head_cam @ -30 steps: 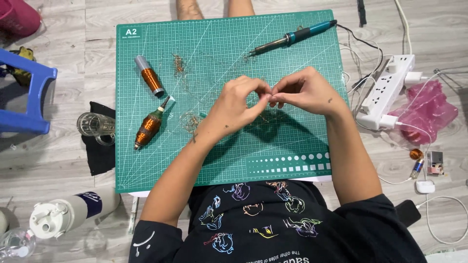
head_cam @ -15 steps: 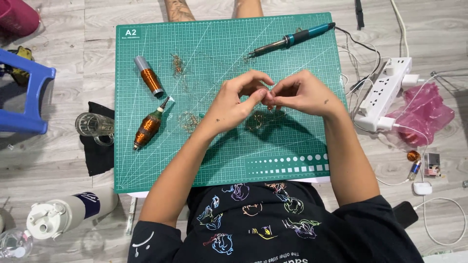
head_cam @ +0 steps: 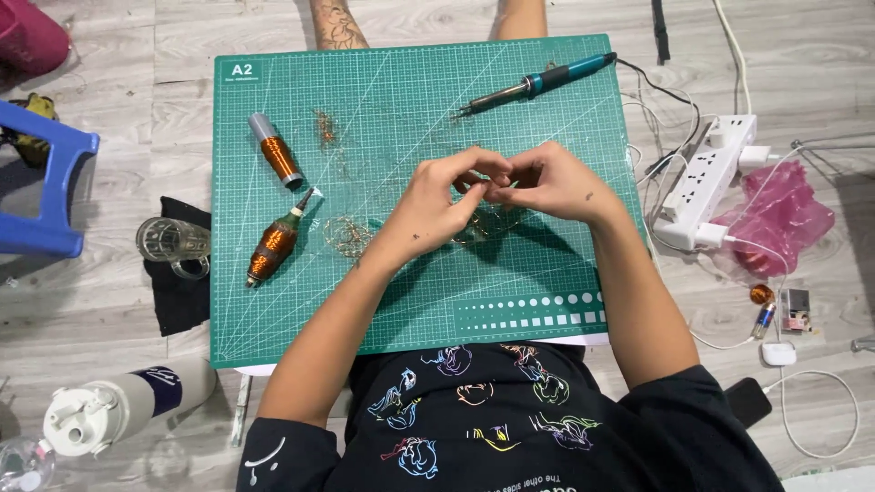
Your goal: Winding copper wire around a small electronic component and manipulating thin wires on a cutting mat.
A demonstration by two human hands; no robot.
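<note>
Over the middle of a green cutting mat (head_cam: 273, 301), my left hand (head_cam: 437, 196) and my right hand (head_cam: 547, 182) meet fingertip to fingertip, pinching fine copper wire between them. A loose tangle of that wire (head_cam: 483, 228) hangs just under the hands. Another wire tangle (head_cam: 346, 235) lies on the mat left of my left wrist. Two copper wire spools (head_cam: 276, 157) (head_cam: 273, 244) lie at the mat's left side. A blue-handled soldering iron (head_cam: 538, 84) rests at the mat's far right.
A white power strip (head_cam: 711, 178) with cables and a pink plastic bag (head_cam: 784, 219) lie on the floor to the right. A glass mug (head_cam: 173, 244) on black cloth, a blue stool (head_cam: 55, 182) and a white bottle (head_cam: 118, 405) are at left.
Both hands stay together over the mat's middle, with only small finger shifts on the wire. The view has drifted slightly.
</note>
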